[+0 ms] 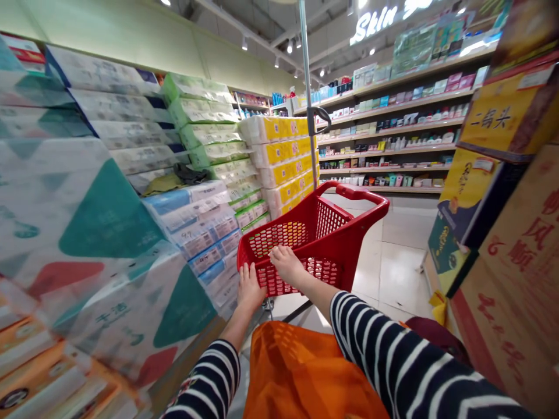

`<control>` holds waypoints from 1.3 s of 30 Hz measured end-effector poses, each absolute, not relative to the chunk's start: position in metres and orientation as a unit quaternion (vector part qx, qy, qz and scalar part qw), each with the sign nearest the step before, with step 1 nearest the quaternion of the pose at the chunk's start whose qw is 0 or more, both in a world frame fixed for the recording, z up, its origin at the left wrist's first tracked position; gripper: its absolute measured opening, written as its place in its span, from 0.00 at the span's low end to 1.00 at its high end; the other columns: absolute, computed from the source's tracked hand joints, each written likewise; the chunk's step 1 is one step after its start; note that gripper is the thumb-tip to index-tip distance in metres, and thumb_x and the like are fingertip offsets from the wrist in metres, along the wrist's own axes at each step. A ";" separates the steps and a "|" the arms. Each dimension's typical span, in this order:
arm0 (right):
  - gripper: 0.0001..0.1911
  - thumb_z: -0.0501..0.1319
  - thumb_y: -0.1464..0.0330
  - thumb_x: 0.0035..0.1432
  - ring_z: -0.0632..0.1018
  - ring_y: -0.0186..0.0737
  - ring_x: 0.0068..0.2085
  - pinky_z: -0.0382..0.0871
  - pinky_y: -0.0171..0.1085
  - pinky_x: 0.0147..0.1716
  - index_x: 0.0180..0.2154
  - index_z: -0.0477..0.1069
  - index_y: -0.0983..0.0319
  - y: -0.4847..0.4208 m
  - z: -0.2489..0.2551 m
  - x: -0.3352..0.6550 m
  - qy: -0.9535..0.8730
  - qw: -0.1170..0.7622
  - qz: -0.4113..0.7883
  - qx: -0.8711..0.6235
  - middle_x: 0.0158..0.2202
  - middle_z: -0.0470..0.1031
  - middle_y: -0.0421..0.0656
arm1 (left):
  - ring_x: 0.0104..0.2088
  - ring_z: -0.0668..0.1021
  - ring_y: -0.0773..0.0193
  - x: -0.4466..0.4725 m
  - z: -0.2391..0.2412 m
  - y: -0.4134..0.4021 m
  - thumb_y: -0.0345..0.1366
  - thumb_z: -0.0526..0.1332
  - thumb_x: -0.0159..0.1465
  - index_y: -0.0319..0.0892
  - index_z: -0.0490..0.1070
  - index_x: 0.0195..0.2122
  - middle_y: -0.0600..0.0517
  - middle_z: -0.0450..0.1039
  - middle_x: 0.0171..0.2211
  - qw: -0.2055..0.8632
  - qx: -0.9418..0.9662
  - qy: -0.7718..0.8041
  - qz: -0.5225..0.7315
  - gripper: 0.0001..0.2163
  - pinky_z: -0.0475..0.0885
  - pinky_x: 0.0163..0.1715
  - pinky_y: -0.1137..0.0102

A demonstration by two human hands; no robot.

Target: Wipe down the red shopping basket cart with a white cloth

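Observation:
A red plastic shopping basket cart point(349, 233) stands in a shop aisle in front of me, empty inside as far as I can see. My left hand point(250, 286) lies on its near left rim with the fingers curled over the edge. My right hand point(286, 263) grips the near rim a little further right, fingers closed over it. Both arms wear dark and white striped sleeves. An orange bag or cloth point(301, 372) hangs below my arms, close to my body.
Stacked packs of tissue paper point(109, 233) crowd the left side, with yellow packs point(288, 157) further on. Cardboard boxes point(515, 244) pile up at right. A metal pole point(308, 87) rises behind the cart. Shelves of toiletries point(393, 134) line the far wall across a tiled floor point(393, 267).

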State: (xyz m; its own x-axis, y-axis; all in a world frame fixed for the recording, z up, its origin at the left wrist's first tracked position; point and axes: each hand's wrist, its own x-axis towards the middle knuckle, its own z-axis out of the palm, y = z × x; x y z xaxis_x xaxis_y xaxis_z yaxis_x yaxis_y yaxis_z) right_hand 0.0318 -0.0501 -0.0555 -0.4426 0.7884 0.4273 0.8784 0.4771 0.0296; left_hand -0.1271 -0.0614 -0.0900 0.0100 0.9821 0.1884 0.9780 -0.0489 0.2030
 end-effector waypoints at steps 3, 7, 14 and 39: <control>0.20 0.47 0.75 0.62 0.61 0.49 0.57 0.52 0.49 0.57 0.53 0.65 0.67 -0.050 -0.039 0.074 -0.809 0.155 -0.132 -0.552 0.55 0.65 0.54 | 0.66 0.44 0.51 -0.126 -0.086 -0.059 0.33 0.56 0.54 0.33 0.44 0.64 0.38 0.41 0.67 0.019 0.709 0.691 0.137 0.36 0.52 0.62 0.59; 0.19 0.45 0.76 0.62 0.62 0.49 0.55 0.52 0.48 0.56 0.51 0.67 0.68 -0.050 -0.025 0.103 -0.761 0.147 -0.127 -0.619 0.53 0.66 0.54 | 0.66 0.44 0.51 -0.122 -0.082 -0.054 0.35 0.57 0.55 0.33 0.44 0.64 0.39 0.42 0.67 0.034 0.712 0.690 0.124 0.36 0.50 0.63 0.60; 0.17 0.50 0.73 0.62 0.62 0.48 0.55 0.56 0.47 0.54 0.51 0.66 0.67 -0.053 -0.059 0.037 -0.816 0.211 -0.125 -0.523 0.53 0.65 0.53 | 0.66 0.47 0.53 -0.107 -0.081 -0.059 0.34 0.57 0.55 0.35 0.45 0.64 0.40 0.42 0.67 0.018 0.740 0.665 0.098 0.35 0.53 0.61 0.59; 0.17 0.47 0.76 0.61 0.70 0.47 0.47 0.59 0.43 0.46 0.41 0.74 0.66 -0.047 0.003 0.190 -0.730 0.064 -0.143 -0.666 0.44 0.73 0.53 | 0.67 0.44 0.54 -0.095 -0.071 -0.068 0.30 0.55 0.54 0.42 0.40 0.66 0.45 0.34 0.68 0.022 0.735 0.676 0.038 0.38 0.50 0.60 0.48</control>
